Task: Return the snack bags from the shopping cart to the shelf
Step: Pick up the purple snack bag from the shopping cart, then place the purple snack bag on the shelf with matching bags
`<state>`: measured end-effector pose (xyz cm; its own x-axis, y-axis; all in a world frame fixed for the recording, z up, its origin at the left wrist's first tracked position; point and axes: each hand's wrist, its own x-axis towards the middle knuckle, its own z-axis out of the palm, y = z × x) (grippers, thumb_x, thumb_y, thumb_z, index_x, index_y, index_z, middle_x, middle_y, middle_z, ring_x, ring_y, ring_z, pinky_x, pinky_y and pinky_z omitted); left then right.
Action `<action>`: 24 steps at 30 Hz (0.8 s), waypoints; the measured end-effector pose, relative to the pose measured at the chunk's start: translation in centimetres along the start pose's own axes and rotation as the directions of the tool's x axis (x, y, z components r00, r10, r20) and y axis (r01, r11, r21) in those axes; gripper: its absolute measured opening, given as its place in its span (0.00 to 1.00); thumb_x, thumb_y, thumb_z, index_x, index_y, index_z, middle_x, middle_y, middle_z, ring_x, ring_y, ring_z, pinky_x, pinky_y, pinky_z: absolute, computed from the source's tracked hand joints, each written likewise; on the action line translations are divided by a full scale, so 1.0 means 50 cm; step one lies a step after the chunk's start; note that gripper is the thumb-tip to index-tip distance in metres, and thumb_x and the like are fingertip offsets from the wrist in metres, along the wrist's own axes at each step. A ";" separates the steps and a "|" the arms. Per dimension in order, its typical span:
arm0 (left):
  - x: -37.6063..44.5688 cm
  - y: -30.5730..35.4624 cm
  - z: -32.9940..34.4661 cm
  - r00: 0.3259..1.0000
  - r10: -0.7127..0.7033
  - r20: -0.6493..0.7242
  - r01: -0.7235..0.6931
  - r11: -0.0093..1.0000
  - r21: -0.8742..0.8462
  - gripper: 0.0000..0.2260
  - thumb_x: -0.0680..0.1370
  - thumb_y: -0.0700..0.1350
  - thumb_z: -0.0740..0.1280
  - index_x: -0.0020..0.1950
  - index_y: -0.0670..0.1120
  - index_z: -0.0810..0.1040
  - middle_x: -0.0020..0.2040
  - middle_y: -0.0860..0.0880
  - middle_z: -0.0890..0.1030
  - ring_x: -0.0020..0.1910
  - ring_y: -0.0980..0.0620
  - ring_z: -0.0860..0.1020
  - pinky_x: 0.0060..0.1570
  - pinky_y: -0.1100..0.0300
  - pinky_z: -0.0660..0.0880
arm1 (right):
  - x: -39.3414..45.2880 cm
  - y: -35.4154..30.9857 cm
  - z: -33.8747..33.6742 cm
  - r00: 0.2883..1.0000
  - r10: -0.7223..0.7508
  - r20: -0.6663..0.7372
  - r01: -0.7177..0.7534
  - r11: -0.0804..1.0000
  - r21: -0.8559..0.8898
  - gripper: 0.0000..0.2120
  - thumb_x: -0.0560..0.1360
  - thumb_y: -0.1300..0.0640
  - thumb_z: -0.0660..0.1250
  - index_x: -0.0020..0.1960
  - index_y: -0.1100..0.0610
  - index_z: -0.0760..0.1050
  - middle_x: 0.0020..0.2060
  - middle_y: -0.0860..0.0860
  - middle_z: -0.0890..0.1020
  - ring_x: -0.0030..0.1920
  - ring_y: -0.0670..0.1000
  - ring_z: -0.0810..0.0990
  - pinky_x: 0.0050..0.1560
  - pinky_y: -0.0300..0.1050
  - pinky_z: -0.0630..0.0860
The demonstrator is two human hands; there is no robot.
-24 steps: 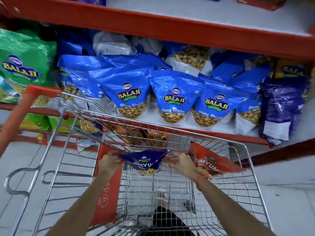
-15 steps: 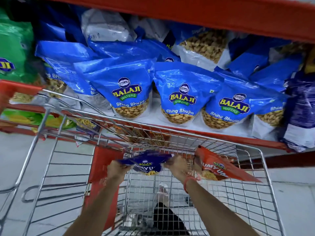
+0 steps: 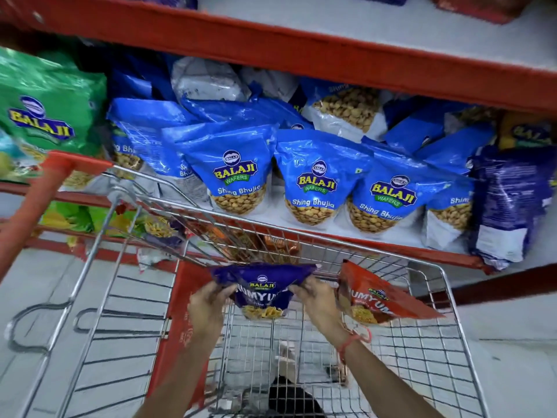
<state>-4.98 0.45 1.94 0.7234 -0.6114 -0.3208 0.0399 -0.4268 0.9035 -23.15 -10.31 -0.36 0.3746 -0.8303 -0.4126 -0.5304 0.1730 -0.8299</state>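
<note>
**Purple snack bag being lifted out of cart, two-hand pinch**

Left hand (image 3: 208, 306) is pinching the left top corner of the purple bag (image 3: 262, 292), fingers pressed together on the film. Right hand (image 3: 319, 298) is doing the same on the right top corner, so the bag is hanging between the two hands, above the basket of the shopping cart (image 3: 446, 300), at about 6 o'clock in the view. Red bag (image 3: 381, 300) is sitting just beside the right hand at roughly 4 o'clock, tilted, leaning near the cart's far rim; whether the right hand is also touching it, cannot tell.

Doing it well, by my read: keep both pinches on the sealed top edge, not the puffed belly; lift clear of the wire rim before pushing toward 12 o'clock; set the bag upright with label facing out. The dark-purple bags (image 3: 509, 203) at 2 o'clock look like the closest colour match on the shelf (image 3: 346, 236).

Materials: bags are glossy, crinkly plastic film, air-filled, slippery, easily creased. Purple bag is sagging into a V under the corner grip, with a window showing yellow snack at the bottom. Blue bags (image 3: 313, 176) are standing in a row, pillow-shaped, shiny. Cart is thin chrome wire grid with red plastic trim. Shelf is flat white board with a red metal lip.
</note>
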 end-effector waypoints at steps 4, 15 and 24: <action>-0.024 0.057 -0.026 0.995 0.097 -0.040 -0.100 0.990 -0.097 0.10 0.69 0.38 0.72 0.31 0.37 0.74 0.27 0.51 0.77 0.29 0.55 0.71 0.29 0.67 0.71 | -0.058 -0.079 -0.035 0.992 -0.123 -0.016 0.124 0.981 0.152 0.10 0.76 0.63 0.66 0.56 0.53 0.76 0.48 0.38 0.83 0.49 0.34 0.82 0.48 0.29 0.76; -0.089 0.361 -0.070 0.908 0.414 -0.070 -0.404 0.815 -0.415 0.09 0.70 0.35 0.70 0.33 0.47 0.78 0.26 0.58 0.82 0.28 0.62 0.78 0.30 0.68 0.75 | -0.149 -0.310 -0.158 0.865 -0.457 -0.208 0.500 0.818 0.284 0.08 0.76 0.57 0.67 0.55 0.52 0.77 0.52 0.50 0.85 0.57 0.49 0.82 0.61 0.52 0.78; -0.094 0.654 -0.072 0.776 0.618 -0.124 -0.579 0.621 -0.529 0.05 0.71 0.40 0.71 0.36 0.49 0.80 0.29 0.58 0.83 0.31 0.64 0.77 0.35 0.69 0.76 | -0.181 -0.570 -0.307 0.723 -0.585 -0.368 0.690 0.646 0.328 0.23 0.69 0.42 0.71 0.41 0.60 0.67 0.43 0.67 0.77 0.45 0.53 0.76 0.51 0.70 0.75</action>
<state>-4.61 -8.25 34.01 0.6716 -0.6559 0.3446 -0.0295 0.4411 0.8970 -23.09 -15.86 32.79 0.3015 -0.8962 0.3255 0.1652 -0.2871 -0.9436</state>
